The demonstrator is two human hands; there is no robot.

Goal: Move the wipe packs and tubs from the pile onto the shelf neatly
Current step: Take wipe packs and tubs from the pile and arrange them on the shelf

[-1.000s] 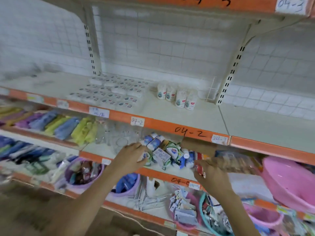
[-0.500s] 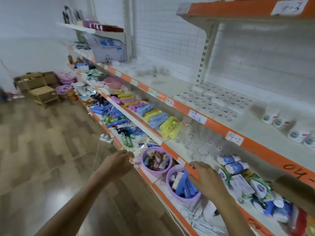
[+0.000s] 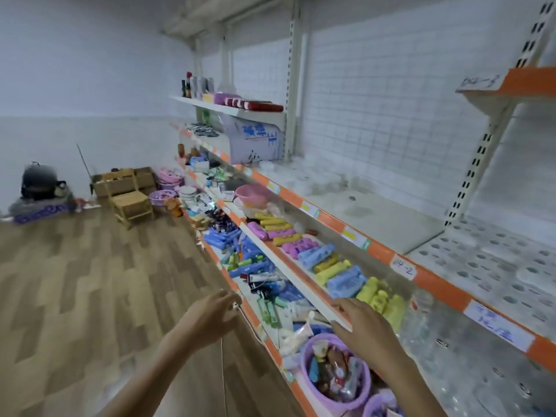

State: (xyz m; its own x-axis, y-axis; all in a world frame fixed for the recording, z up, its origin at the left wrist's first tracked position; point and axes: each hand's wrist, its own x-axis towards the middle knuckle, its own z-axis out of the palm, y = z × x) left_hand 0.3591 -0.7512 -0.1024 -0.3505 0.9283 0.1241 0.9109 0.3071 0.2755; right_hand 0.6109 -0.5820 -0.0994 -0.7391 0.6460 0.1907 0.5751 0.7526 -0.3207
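Flat wipe packs (image 3: 496, 266) lie in blurred rows on the orange-edged shelf (image 3: 382, 251) marked 04-2, at the right edge of the head view. The pile and the wipe tubs are out of frame. My left hand (image 3: 210, 311) hangs over the floor beside the low shelf, fingers loosely curled and holding nothing; a thin white cord runs close by it. My right hand (image 3: 361, 323) hovers with spread fingers over the front edge of the middle shelf, empty.
Coloured plastic cases (image 3: 331, 266) line the middle shelf. A purple tub of small goods (image 3: 358, 398) stands under my right hand. A pink basin (image 3: 252, 194) sits further down. A wooden chair (image 3: 129, 200) and cardboard boxes stand on the wood floor.
My view has swung left along the aisle. Both hands have left the pile on the lower shelf, empty; the pile and white tubs have gone out of frame.
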